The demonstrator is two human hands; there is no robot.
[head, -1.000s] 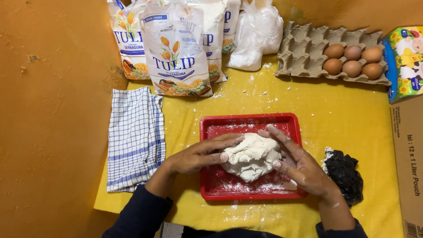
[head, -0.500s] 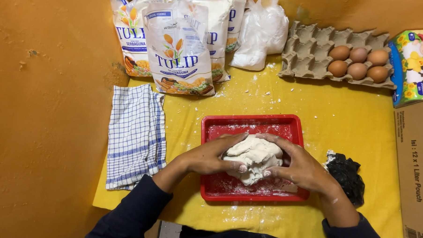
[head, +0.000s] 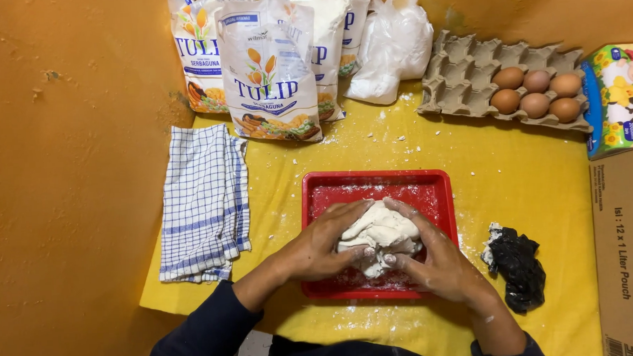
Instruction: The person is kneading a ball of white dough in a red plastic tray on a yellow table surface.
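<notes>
pale, soft white dough (head: 379, 233), one lump with a folded, creased surface, sits inside the single red rectangular plastic tray (head: 440, 190) near its front half. the lump is roughly rounded, a little longer from lower left to upper right, with its upper end toward the tray's far right corner. the left hand (head: 317, 247) wraps the lump's left side, fingers curled over the front of it, and the right hand (head: 435, 259) cups the right side with fingers laid over the top; both hands are clasped on the dough, dusted with flour. loose white flour speckles the tray floor and the yellow table cover (head: 527, 192) around it.

one blue-and-white checked cloth towel (head: 204, 201), folded, lies flat just left of the tray. at the far edge stand four printed flour bags (head: 269, 74), as far as can be counted, overlapping and leaning on the orange wall (head: 71, 172), with one clear plastic bag of white powder (head: 394, 45) beside them. one grey cardboard egg tray (head: 467, 74) holds five brown eggs (head: 536, 93) in two rows at its right end. one colourful printed carton (head: 619, 97) stands right of it, and one brown cardboard box (head: 624, 258) lies along the right edge. one crumpled black plastic bag (head: 517, 266), flour-smudged, lies just right of the tray, near the right wrist. dark sleeves cover both forearms.
</notes>
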